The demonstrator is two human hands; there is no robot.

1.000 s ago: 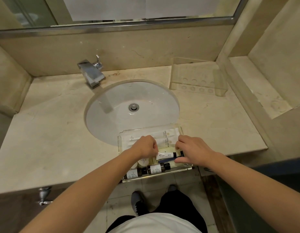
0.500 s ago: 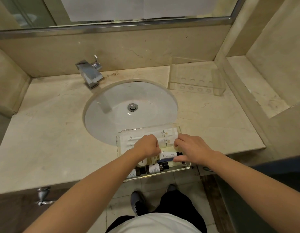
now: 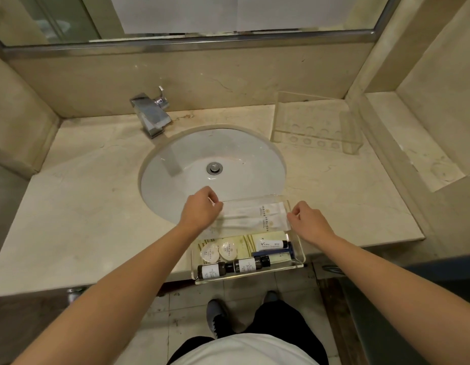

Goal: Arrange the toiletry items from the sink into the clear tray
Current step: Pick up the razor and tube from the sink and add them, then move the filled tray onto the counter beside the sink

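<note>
Gripping: left hand [image 3: 201, 212] and right hand [image 3: 306, 220] pinch opposite ends of the tray [image 3: 299, 255], fingers curled.
Tray: worktop's front edge, overhanging the sink [image 3: 176, 180].
Inside: packets [image 3: 255, 218], bottles [image 3: 232, 267], soaps [image 3: 219, 251].

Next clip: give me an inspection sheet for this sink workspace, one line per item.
Surface: beige marble counter, white sink with nothing in it.
Job's things: clear tray at the front edge holds white sachets, two round soaps, two dark bottles, a white tube, a blue razor.
Clutter: second clear stand, back right.
Grippers: left hand and right hand at the sachets' ends; grip unclear.
Cables: nothing seen.
Surroundings: faucet, mirror.
</note>
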